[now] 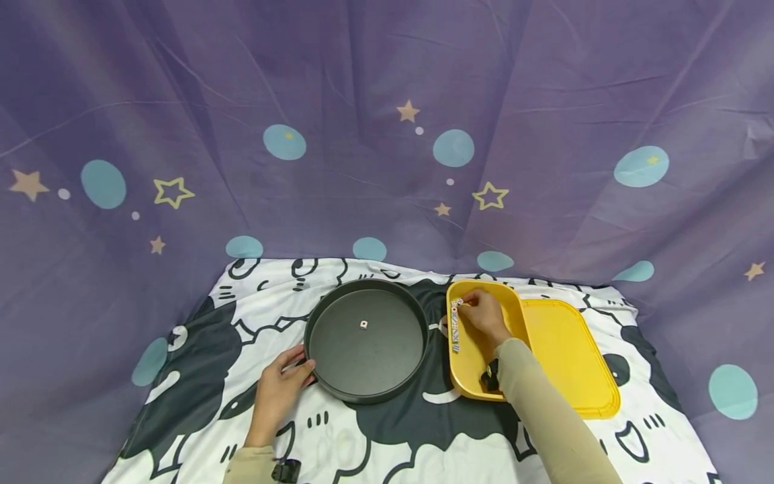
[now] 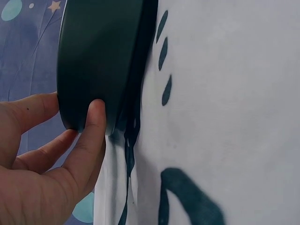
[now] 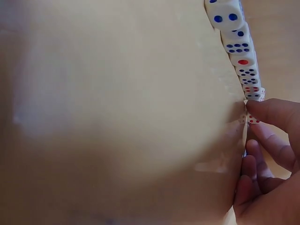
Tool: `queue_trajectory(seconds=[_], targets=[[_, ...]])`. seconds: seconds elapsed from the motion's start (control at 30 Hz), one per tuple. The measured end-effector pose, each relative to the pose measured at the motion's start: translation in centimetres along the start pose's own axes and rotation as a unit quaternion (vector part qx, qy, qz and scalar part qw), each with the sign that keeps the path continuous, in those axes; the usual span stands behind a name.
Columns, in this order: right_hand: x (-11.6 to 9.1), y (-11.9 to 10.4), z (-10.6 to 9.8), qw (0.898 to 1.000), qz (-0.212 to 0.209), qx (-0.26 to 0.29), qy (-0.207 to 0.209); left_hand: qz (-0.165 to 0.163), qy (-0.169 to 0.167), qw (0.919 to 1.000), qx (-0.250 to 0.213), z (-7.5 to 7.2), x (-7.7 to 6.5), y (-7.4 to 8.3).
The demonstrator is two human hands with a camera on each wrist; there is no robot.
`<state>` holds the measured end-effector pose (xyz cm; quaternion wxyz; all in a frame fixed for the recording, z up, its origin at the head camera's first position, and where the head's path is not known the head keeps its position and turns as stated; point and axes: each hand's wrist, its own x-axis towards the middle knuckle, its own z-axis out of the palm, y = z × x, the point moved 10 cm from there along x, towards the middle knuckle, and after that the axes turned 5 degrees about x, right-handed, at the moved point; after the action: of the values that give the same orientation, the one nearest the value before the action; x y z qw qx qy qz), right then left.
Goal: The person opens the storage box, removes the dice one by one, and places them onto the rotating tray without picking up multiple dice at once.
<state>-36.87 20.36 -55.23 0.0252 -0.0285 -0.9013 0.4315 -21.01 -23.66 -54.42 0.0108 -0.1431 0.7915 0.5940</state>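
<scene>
A round dark pan lies in the middle of the patterned cloth, with one white die on its floor. At the pan's left side, my left hand holds the edge, thumb at the rim and fingers against the outer wall. My right hand reaches into a yellow box. There a row of white dice runs along the left wall. Between right thumb and finger, at the row's far end, is a die with red dots; part of it is hidden by the fingertips.
A flat yellow lid lies to the right of the box, partly behind my right sleeve. White and dark cloth with cartoon figures covers the table. A purple curtain with stars hangs behind its far edge.
</scene>
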Motion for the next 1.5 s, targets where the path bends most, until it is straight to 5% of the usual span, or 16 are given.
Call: queue_trajectory(seconds=[0.67,1.1,1.5], targets=[[-0.2,-1.6,-1.1,0.999,0.008,0.04,-0.023,0.001,-0.005,1.0,-0.008,-0.1,0.0,0.0],[-1.4,-7.8,-2.8,0.996,-0.058,0.072,-0.013,-0.006,-0.008,0.9998,-0.015,0.1,0.1,-0.2],[-1.3,-13.4,-0.4,0.988,-0.103,0.104,-0.046,-0.002,-0.008,0.9998,-0.02,0.0,0.1,-0.3]])
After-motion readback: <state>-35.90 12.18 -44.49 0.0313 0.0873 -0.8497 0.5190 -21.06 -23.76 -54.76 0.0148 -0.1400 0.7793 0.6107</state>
